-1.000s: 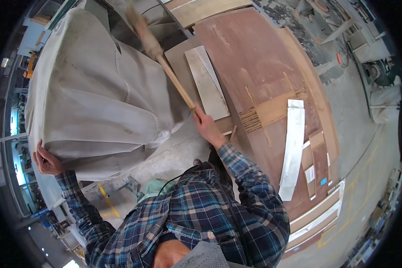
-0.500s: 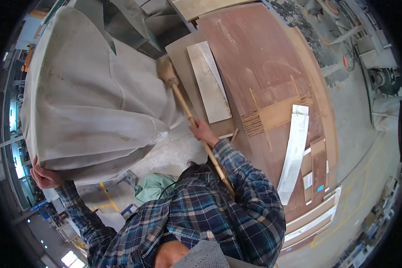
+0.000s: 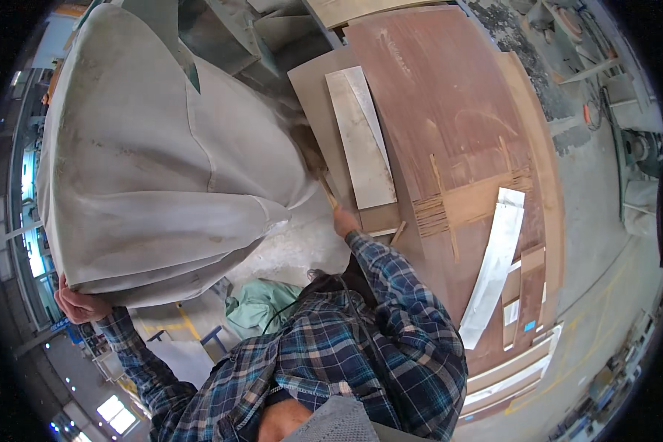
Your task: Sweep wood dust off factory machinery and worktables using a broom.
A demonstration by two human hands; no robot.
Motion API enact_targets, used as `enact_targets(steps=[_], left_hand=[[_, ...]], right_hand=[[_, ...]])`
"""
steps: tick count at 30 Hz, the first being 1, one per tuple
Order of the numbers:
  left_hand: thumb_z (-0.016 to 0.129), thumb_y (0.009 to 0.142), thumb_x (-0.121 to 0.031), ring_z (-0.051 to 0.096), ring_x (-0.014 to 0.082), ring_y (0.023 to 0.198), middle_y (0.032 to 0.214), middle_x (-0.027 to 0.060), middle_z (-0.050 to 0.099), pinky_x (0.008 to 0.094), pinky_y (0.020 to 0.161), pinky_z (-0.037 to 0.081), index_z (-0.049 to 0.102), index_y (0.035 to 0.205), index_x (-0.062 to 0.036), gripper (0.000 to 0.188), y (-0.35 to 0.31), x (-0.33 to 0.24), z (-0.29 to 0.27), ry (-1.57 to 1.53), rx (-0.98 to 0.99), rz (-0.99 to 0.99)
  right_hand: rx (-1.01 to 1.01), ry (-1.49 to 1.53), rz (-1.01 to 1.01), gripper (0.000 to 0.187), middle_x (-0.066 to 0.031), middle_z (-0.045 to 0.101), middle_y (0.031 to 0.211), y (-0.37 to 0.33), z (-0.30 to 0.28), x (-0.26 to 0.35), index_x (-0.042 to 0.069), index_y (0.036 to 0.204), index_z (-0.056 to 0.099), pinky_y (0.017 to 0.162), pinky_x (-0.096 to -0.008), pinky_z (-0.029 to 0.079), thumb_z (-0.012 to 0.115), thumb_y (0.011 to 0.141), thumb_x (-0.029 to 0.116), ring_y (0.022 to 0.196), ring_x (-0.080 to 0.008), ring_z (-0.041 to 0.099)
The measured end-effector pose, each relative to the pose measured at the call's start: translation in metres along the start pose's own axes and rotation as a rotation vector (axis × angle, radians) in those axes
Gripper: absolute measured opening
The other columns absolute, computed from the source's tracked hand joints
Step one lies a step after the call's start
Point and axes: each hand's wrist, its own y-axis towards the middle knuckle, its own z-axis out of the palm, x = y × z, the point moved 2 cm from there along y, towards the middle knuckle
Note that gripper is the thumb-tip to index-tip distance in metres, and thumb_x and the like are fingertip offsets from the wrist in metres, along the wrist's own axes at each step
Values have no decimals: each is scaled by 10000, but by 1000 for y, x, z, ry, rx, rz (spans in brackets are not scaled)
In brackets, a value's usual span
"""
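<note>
Near the middle, the brush (image 3: 311, 155) went down, so it's by a lower bit of the big gray cloth (image 3: 140, 162). The right hand (image 3: 345, 221) grips its stick (image 3: 329, 194); the left hand (image 3: 83, 305) holds the cloth's edge.

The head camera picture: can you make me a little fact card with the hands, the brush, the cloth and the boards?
Left hand: holds the gray cloth's lower left edge
Right hand: grips the brush by its wooden handle
Brush head: close beside the gray cloth; touching, can't tell
Gray cloth: big, with folds
Brown board: right of the brush, white strip lying on it
</note>
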Motion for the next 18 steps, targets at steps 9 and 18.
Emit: enact_targets(steps=[9,18], left_hand=[[388,969,-263,608,257,744,840,137,669,379,690,487,704,887,37,444,-7,10,-8,47,9,-59],[396,953,-263,586,240,729,802,122,627,370,678,470,716,929,50,448,-6,18,-2,51,-4,-85]], right_hand=[[428,581,41,191,-156,562,584,-45,-190,119,-57,933,532,472,-379,485,571,807,81,503,-232,619],[-51,308,-249,391,-283,612,721,106,-108,142,-36,1220,402,547,-549,450,515,853,38,658,-462,604]])
